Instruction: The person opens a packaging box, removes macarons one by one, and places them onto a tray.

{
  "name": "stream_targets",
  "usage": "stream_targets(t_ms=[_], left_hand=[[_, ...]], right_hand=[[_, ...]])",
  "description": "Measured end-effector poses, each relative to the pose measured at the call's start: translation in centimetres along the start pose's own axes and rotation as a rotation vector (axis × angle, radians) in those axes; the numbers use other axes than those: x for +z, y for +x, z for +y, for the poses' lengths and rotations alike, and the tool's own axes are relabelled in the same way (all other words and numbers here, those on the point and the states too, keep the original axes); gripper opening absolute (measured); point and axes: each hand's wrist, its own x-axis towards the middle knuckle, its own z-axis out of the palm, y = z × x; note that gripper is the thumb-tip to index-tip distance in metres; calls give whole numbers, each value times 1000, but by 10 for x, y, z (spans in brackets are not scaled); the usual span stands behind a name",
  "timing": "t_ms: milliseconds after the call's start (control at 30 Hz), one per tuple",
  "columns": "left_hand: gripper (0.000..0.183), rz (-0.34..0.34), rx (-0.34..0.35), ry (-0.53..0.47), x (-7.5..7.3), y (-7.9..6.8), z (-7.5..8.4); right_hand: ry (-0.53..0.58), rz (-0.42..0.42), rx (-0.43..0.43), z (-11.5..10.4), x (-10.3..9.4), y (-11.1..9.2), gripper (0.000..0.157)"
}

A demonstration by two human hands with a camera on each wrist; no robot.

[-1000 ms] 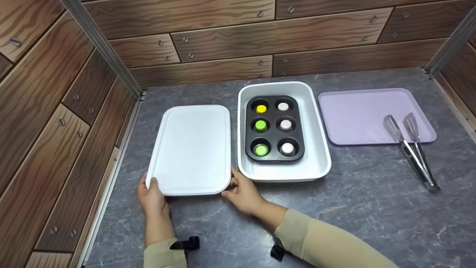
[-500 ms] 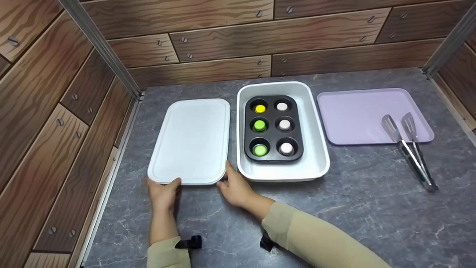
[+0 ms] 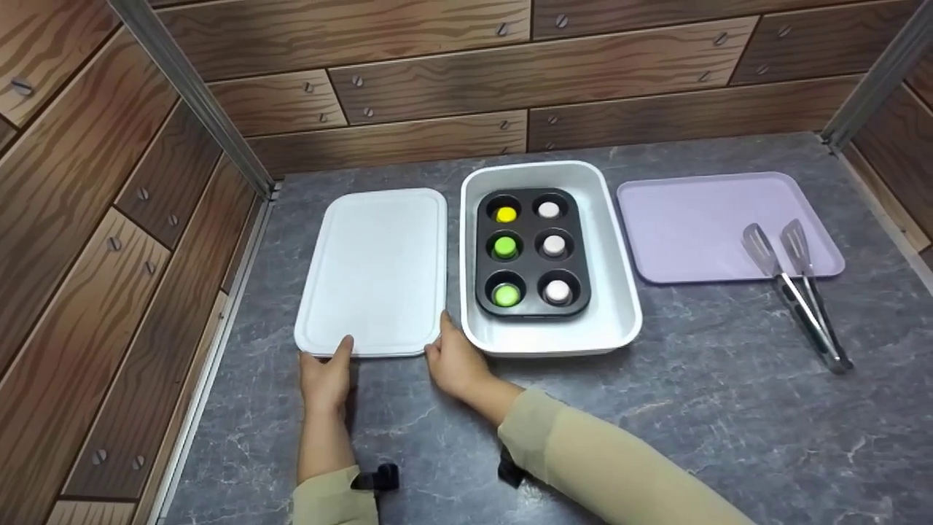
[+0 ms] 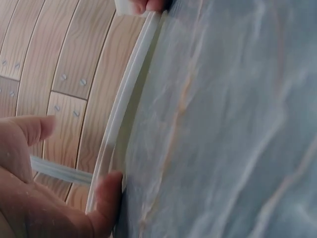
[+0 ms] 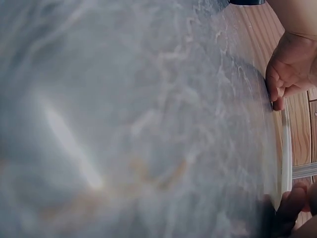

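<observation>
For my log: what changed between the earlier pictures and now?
The white lid moved forward, farther away; the left hand shifted from the lid's left corner to its near edge. The right hand stays at the near right corner. Bin, muffin pan, purple tray and tongs are unmoved.

Brn wood-plank walls point(image 3: 437, 73) w/ metal corner posts point(image 3: 192, 87) stand on 3 sides of a gry veined tabletop point(image 3: 729, 408)

head: high, forward-down | wrists: close, low | shared: white lid point(image 3: 375, 271)

A booth-like workspace: plank-patterned walls point(image 3: 437, 65), metal corner posts point(image 3: 189, 87), marbled tabletop point(image 3: 692, 423)
</observation>
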Motion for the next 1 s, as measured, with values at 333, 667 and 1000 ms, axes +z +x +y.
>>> stream_targets(t_ms=[333, 667, 1000], left_hand=[[92, 62, -69, 54, 12, -9, 9], [60, -156, 266, 74, 49, -29, 30], [83, -525, 371, -5, 84, -46, 33]], right_hand=[[-22, -21, -97, 3, -5, -11, 76], [-26, -165, -494, 4, -100, -59, 40], [-91, 628, -604, 64, -271, -77, 27]])
